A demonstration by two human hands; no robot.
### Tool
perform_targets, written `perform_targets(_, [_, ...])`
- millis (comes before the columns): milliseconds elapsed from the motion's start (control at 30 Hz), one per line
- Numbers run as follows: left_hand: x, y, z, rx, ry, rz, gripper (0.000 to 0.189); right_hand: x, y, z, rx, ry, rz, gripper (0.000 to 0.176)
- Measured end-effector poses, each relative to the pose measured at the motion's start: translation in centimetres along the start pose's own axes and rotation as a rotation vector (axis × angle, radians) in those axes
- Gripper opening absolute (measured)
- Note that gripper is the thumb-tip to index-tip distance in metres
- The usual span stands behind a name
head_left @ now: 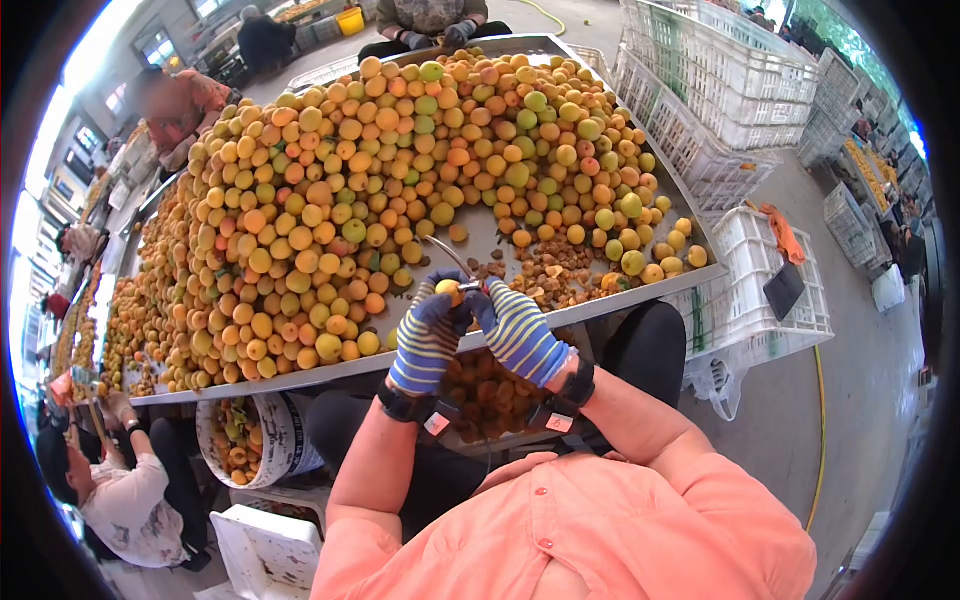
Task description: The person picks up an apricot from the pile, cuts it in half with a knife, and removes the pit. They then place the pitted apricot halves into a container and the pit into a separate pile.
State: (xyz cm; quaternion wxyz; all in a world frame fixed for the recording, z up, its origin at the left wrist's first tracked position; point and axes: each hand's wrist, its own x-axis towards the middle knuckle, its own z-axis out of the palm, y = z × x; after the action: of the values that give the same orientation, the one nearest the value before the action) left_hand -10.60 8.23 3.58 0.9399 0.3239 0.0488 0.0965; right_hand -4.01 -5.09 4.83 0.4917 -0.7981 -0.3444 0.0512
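Observation:
My left hand [430, 335], in a blue and yellow striped glove, is closed round a small yellow-orange fruit [448, 289] at the table's near edge. Beside it, my right hand [515, 330], gloved alike, pinches a thin curved metal tool [447, 248] whose tip points up and left. The two hands almost touch, fingertips facing each other. Behind them a large heap of orange, yellow and green fruit [300, 220] covers much of the metal table [480, 226]. Brown pits and scraps [555, 272] lie just right of my hands.
Below my hands is a container of halved fruit [485, 395]. A white bucket [290, 435] of fruit stands left of my legs. White crates [765, 290] are stacked at the right. Other people sit around the table, one at the lower left [130, 500].

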Motion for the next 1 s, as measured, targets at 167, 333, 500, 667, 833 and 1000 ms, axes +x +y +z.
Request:
perform_targets(167, [-0.1,-0.6,0.6,0.072,0.061,0.093,0.034,0.4,0.0,0.8,0.147,-0.046,0.073,0.032])
perform_targets(333, [0.2,-1.0,-1.5,0.318,0.175,0.162,0.027,1.1,-0.1,2.0,0.298,-0.052,0.029,0.036])
perform_targets(500, [0.1,-0.3,0.3,0.043,0.128,0.091,0.027,1.3,1.0,-0.7,1.622,-0.777,0.790,0.036])
perform_targets(667, [1.2,-0.5,-1.4,-0.333,0.029,0.125,0.029,0.4,-1.3,-1.7,1.178,-0.454,0.669,0.034])
perform_targets(833, [1.3,-0.6,-1.6,-0.250,0.071,0.079,0.029,-0.3,-1.1,-0.7,0.586,-0.278,0.311,0.031])
perform_targets(1000, [0.5,-0.3,-0.4,-0.230,0.092,0.015,0.029,-0.9,0.6,0.7,0.318,-0.168,0.116,0.036])
